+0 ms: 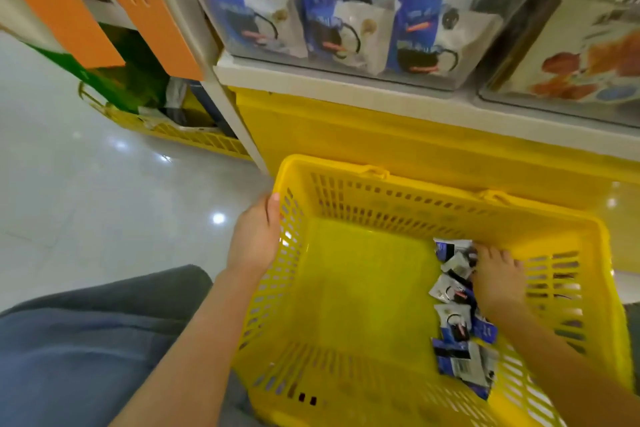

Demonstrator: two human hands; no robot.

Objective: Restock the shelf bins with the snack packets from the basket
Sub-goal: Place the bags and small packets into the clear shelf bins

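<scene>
A yellow plastic basket (346,204) stands in front of me below the shelf. Several blue-and-white snack packets (453,322) lie along its right inner side. My left hand (256,236) grips the basket's left rim, thumb on top. My right hand (498,277) reaches inside the basket, its fingers curled on the packets at the far end of the pile. A clear shelf bin (346,21) above holds upright rows of the same blue-and-white packets.
Right of that bin sits another clear bin (568,59) with orange-patterned packets. The white shelf edge (346,87) tops a yellow base panel. A second yellow basket (187,135) stands on the glossy floor at left, under orange panels (69,3). My grey-trousered knee (86,333) is at lower left.
</scene>
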